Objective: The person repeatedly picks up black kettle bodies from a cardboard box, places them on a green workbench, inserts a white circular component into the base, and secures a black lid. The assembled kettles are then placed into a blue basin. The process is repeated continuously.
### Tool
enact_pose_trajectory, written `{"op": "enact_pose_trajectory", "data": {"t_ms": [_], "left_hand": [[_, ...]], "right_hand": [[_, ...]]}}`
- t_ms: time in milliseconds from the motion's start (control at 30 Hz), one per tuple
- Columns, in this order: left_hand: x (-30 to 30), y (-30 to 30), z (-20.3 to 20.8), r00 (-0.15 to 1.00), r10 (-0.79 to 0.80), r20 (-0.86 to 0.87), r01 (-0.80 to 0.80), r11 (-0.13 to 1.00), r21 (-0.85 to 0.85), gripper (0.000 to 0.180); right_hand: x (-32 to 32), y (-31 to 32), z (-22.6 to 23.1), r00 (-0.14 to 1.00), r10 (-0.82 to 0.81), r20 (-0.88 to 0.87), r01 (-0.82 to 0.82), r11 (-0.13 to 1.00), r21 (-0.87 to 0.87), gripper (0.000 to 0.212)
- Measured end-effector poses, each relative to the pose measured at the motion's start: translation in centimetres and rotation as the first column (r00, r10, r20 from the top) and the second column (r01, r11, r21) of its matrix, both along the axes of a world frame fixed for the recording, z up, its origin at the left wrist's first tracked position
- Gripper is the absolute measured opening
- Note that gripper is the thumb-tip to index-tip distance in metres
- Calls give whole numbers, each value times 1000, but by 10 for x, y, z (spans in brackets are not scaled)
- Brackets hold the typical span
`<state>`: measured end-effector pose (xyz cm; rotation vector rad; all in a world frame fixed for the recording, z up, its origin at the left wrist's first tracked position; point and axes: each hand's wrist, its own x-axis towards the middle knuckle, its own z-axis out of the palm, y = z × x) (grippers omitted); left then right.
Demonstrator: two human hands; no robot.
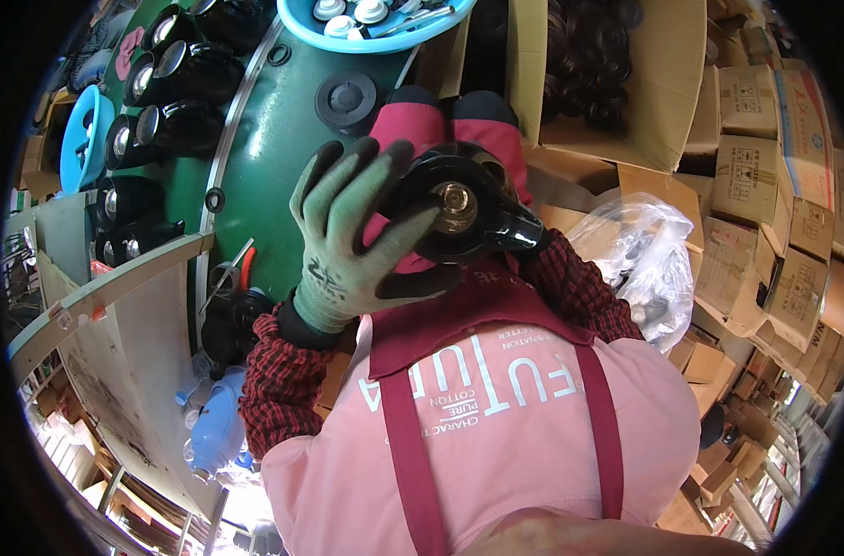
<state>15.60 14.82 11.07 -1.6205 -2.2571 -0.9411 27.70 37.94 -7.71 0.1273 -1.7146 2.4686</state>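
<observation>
One gloved left hand (343,250) and one black pot (459,199) meet amid two checked sleeves (579,287), one maroon apron (482,315) and two straps (610,435). On the green surface (264,176), one large black disc (346,100) and two small rings (279,55) lie near two blue basins (349,44). At least eight other black pots (195,74) line the left. One clear plastic bag (635,250), one pink cloth (128,54) and one blue bottle (218,422) are visible; stacked cartons (746,176) and black parts (584,56) inside one open carton (672,111) are too many to count.

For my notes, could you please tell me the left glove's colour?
The left glove is pale green, partly black, clearest in the head view.
</observation>
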Motion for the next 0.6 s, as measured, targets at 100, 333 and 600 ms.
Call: {"op": "enact_pose_trajectory", "data": {"t_ms": [100, 333, 600], "left_hand": [[13, 4, -8, 991, 101, -93, -91, 990, 106, 55], [31, 8, -22, 964, 254, -82, -241, 960, 141, 53], [38, 9, -23, 976, 211, -50, -204, 971, 126, 56]], "right_hand": [[0, -6, 9, 999, 35, 39, -28, 984, -177, 63], [14, -22, 7, 991, -39, 132, 61, 984, -167, 79], [37, -18, -54, 970, -158, 183, 122, 974, 193, 104]]}}
